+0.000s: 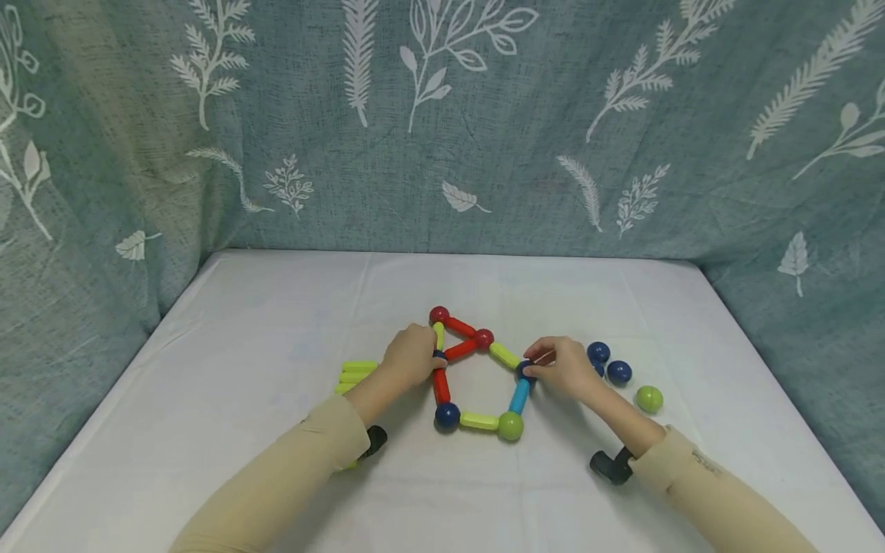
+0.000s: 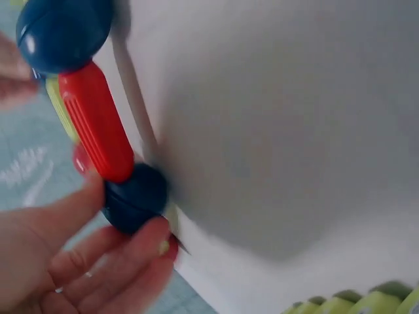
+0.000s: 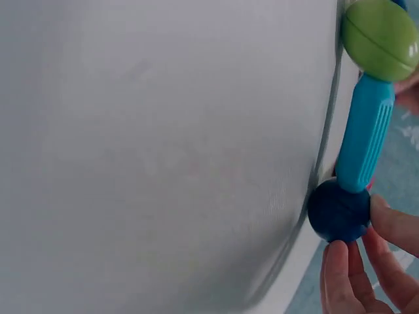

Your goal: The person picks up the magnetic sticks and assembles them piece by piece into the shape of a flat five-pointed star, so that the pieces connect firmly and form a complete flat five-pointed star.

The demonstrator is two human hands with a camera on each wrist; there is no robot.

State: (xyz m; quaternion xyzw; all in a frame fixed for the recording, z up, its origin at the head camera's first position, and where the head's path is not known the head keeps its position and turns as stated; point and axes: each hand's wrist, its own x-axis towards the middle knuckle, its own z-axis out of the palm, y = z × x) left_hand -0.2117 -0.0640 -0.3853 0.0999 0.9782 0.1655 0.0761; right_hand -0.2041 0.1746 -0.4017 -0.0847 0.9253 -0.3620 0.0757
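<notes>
A ring of coloured rods and balls lies on the white table, with a red-and-yellow triangle at its far left. My left hand [image 1: 412, 355] pinches the dark blue ball [image 2: 136, 198] where the red rod [image 2: 98, 121] meets the triangle. On the ring's right side, my right hand [image 1: 563, 367] pinches another dark blue ball [image 3: 339, 210], joined to a light blue rod [image 3: 366, 134]. That rod runs to a green ball [image 1: 510, 425] at the near side. A yellow-green rod [image 1: 479, 421] links it to a blue ball [image 1: 447, 415]. Two red balls, one the far red ball [image 1: 439, 315], mark the triangle's other corners.
Several yellow-green rods [image 1: 359, 367] lie left of the ring, partly behind my left arm. Right of my right hand sit loose dark blue balls [image 1: 618, 373] and a loose green ball [image 1: 649, 399]. A patterned curtain [image 1: 442, 169] hangs behind the white table [image 1: 276, 307].
</notes>
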